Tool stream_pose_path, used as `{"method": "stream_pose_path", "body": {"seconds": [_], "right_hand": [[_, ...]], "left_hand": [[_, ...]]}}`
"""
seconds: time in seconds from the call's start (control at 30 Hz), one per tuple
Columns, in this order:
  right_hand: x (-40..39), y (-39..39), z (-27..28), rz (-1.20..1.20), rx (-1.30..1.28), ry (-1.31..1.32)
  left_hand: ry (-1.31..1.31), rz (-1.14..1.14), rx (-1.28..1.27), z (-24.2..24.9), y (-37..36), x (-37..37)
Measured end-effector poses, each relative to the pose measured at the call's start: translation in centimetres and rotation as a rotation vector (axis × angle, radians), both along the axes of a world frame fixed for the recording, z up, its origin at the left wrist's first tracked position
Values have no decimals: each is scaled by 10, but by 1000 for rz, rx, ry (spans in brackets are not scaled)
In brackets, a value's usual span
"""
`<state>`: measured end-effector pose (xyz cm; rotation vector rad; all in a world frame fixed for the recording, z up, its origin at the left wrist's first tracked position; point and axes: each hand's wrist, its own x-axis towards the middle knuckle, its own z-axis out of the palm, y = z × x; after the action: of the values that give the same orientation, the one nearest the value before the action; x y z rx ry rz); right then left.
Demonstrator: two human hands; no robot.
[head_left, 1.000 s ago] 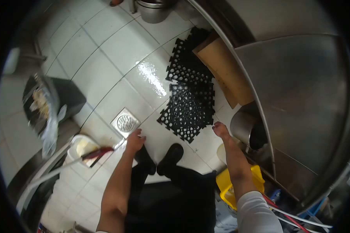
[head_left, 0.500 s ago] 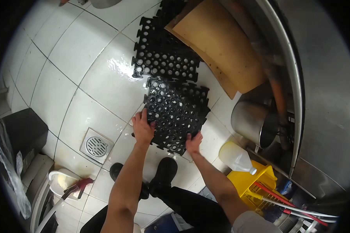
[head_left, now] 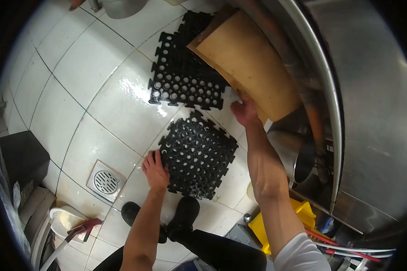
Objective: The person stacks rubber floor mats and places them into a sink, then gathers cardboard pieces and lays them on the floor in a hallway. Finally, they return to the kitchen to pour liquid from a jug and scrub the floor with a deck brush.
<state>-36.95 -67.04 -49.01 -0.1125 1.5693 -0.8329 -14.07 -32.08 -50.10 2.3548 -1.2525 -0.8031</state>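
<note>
A black perforated rubber mat [head_left: 196,153] with interlocking edges lies on wet white tiles in front of my boots. My left hand [head_left: 156,174] grips its left edge, thumb on the near side, though some fingertips are hard to make out. Farther ahead is a second black perforated mat [head_left: 185,86], apart from the first and partly covered by brown cardboard [head_left: 248,63]. My right hand [head_left: 245,112] is off the near mat, its fingers bent at the cardboard's lower edge; the fingertips are partly hidden there.
A floor drain [head_left: 106,181] lies left, near a white container [head_left: 61,228] with a red-headed tool. Along the right runs a steel counter [head_left: 371,113], with a metal pot [head_left: 285,147] below. A yellow bucket [head_left: 260,230] stands behind my right arm.
My right hand has let go of the near mat and moved forward to the cardboard's edge. The near mat has turned and come closer to my boots, leaving a gap to the far mat.
</note>
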Motion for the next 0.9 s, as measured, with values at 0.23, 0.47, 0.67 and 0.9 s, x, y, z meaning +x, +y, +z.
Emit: {"method": "stream_pose_path", "body": {"seconds": [0.23,0.47,0.67,0.9], "right_hand": [[-42,-89,33,-171,-652,-525],[-6,-104,100,228,-693,199],[1,-82,96,633,-438,514],[5,-47,60,959,-88,633]], "left_hand": [[277,6,-169,-10,-31,53],[230,136,-417,5,-247,74],[461,84,-295,-21,-337,73],[3,289,224,6,-365,65]]}}
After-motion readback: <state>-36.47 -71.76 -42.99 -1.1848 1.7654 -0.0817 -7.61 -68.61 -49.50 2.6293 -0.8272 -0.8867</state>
